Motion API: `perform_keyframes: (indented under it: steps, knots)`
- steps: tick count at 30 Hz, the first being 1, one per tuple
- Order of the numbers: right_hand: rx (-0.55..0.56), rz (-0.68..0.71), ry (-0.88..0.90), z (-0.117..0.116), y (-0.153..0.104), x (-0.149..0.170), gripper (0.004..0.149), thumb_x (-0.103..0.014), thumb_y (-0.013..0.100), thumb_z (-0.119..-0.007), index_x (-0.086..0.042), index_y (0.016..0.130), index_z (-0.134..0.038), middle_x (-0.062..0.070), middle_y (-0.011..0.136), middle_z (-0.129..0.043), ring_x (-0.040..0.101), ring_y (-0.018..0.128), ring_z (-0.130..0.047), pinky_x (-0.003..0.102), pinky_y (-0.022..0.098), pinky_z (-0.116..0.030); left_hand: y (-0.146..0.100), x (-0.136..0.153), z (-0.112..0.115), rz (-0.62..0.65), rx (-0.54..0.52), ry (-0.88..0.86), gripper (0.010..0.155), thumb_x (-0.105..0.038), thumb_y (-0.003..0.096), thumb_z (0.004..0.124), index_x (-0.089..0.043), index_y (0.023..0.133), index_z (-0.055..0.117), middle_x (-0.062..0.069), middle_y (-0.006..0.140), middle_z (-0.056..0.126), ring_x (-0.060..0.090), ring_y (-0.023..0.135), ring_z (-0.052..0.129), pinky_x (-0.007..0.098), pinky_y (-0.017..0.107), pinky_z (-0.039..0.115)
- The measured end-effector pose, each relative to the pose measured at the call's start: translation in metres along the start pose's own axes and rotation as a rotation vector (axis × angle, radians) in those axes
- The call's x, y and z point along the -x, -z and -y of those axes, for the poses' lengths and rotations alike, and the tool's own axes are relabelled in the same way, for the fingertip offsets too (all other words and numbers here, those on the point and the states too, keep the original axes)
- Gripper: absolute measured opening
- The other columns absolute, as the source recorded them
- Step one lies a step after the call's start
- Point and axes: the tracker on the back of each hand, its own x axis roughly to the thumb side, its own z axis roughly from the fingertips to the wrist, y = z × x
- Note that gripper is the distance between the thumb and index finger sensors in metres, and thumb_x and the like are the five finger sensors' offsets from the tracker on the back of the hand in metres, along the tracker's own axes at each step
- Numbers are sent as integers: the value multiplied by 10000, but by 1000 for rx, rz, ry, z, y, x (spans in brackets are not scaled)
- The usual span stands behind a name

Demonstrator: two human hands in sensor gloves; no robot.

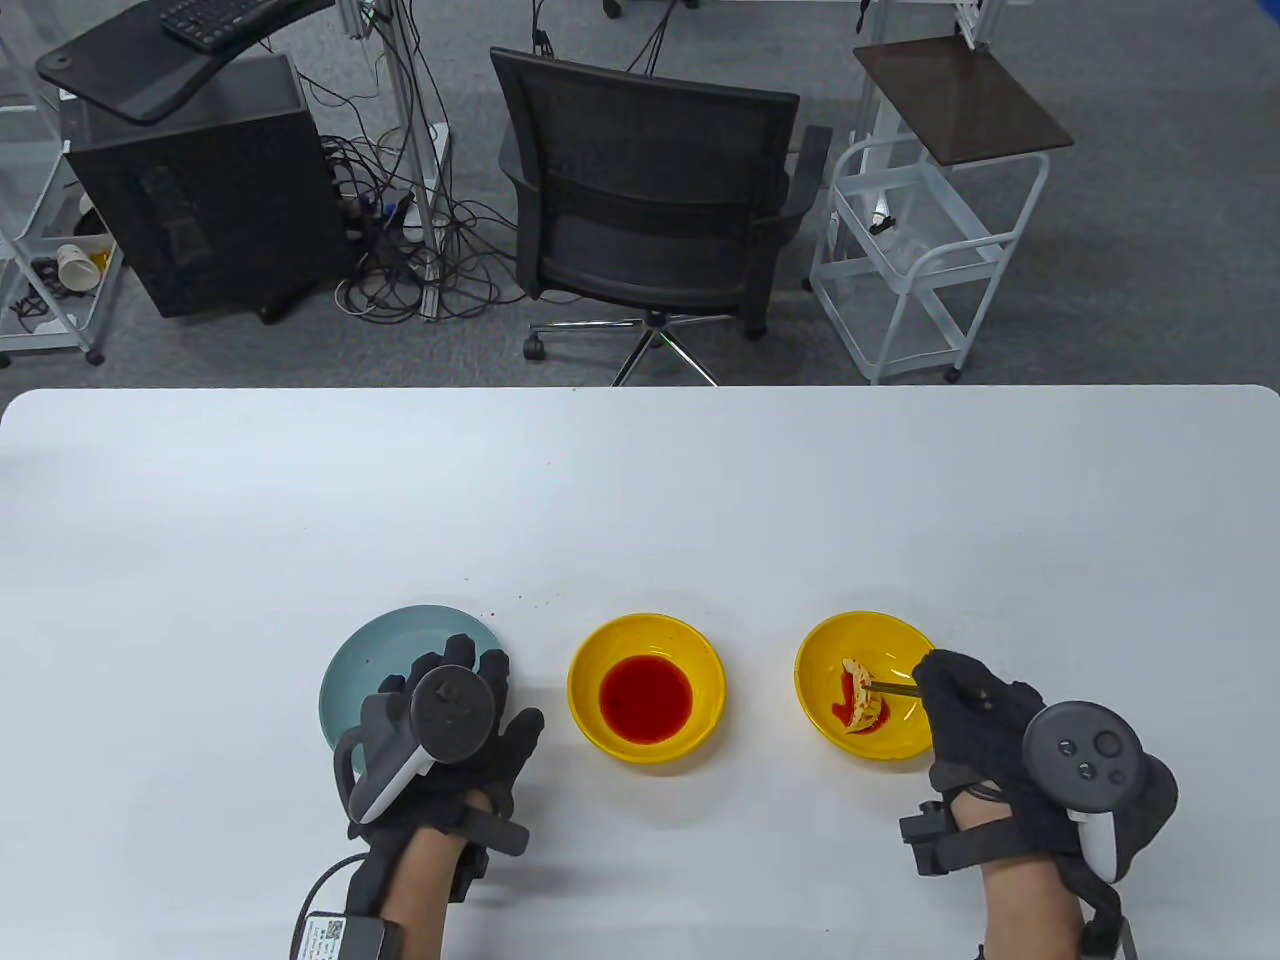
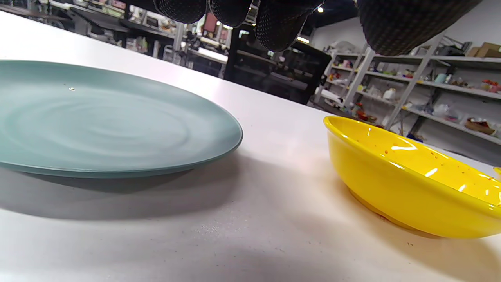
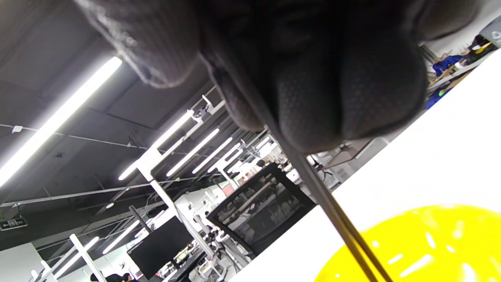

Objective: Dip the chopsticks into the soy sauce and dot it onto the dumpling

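Your right hand grips the chopsticks, fingers bunched tight round the shafts. The tips lie on the dumpling, which sits in the right yellow bowl amid smears of red sauce. In the right wrist view the sticks run down from your fingers toward that bowl's rim; the tips are cut off at the frame edge.

The sauce bowl, yellow with a red pool of sauce, is your landmark at the tabletop centre. The dumpling bowl stands just right of it, apart. The blue-green plate lies just left of it, apart.

Your left hand lies over the plate's near right part, fingers spread wide, holding nothing. The left wrist view shows the fingertips hanging above the tabletop between plate and sauce bowl.
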Motion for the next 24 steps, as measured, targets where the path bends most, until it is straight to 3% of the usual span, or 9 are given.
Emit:
perform_keyframes:
  steps: [6, 10, 15, 19, 24]
  knots:
    - [25, 43, 36, 9, -4, -6, 521, -487, 433, -759, -87, 724, -924, 183, 589, -1058, 410, 437, -1027, 725, 617, -622, -5, -10, -4, 41, -4, -38, 777, -634, 477, 707, -204, 1110, 571, 90, 1195, 412, 481, 1075, 490, 723, 722, 346]
    - [67, 212, 89, 8, -14, -26, 529, -480, 440, -752, -107, 794, -876, 183, 652, -1024, 426, 499, -998, 741, 632, -587, -16, -28, -10, 146, -62, -141, 749, -625, 472, 719, -180, 1071, 661, 93, 1144, 578, 464, 1014, 641, 710, 719, 427]
    - [20, 570, 77, -16, -39, -67, 539, -477, 447, -745, -192, 903, -785, 148, 749, -980, 429, 597, -965, 751, 661, -537, -33, -58, -13, 327, -84, -366, 681, -615, 465, 731, -168, 970, 823, 74, 998, 816, 406, 857, 867, 667, 692, 579]
    - [-27, 764, 40, -44, -63, -96, 556, -471, 449, -741, -237, 951, -700, 132, 779, -961, 431, 626, -953, 754, 662, -523, -38, -75, -3, 432, 46, -629, 647, -603, 466, 739, -156, 910, 887, 77, 921, 890, 391, 777, 930, 656, 665, 627]
    - [-75, 937, -35, -77, -93, -124, 575, -467, 450, -729, -284, 977, -588, 120, 810, -932, 427, 642, -944, 751, 659, -508, -36, -87, 26, 471, 398, -1042, 689, -630, 476, 711, -147, 952, 830, 80, 956, 843, 391, 808, 898, 663, 678, 599]
